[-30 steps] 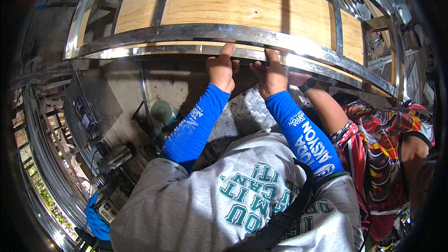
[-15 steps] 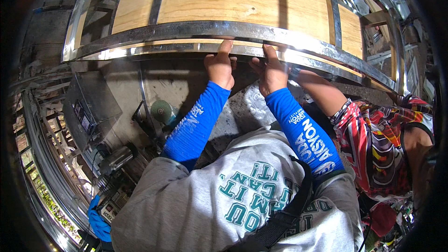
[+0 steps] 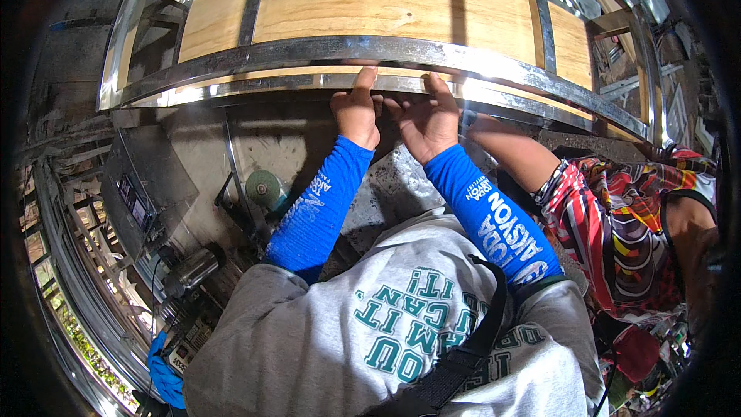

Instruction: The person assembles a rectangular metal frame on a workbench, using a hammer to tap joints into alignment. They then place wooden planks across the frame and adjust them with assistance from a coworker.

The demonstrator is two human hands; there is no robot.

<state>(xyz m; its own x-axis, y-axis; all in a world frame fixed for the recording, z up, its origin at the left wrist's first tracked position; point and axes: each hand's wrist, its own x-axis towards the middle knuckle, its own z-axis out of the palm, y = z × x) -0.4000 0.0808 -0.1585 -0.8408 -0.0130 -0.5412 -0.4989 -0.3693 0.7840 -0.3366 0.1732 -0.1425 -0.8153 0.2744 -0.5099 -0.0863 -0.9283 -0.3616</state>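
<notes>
A long shiny metal frame (image 3: 401,50) with a plywood panel (image 3: 401,8) set in it spans the upper part of the view. My left hand (image 3: 356,117) grips its near lower rail (image 3: 285,82), thumb up against the metal and fingers curled beneath, partly hidden. Just to the right, my right hand (image 3: 429,123) is turned palm up below the same rail. Its thumb points up at the rail, while its fingers stretch left toward my left hand, nothing visible in the palm.
At right, another person's forearm (image 3: 513,147) reaches toward the frame beside my right hand; their patterned shirt (image 3: 610,224) is close. Below the rail at left are a round greenish disc (image 3: 265,188) and a dark metal sheet (image 3: 143,177). Metal lengths (image 3: 65,286) line the far left.
My right hand has rolled palm up and slid left, its fingers loosening from the rail. My left hand keeps its hold. The frame sits slightly further left in view.
</notes>
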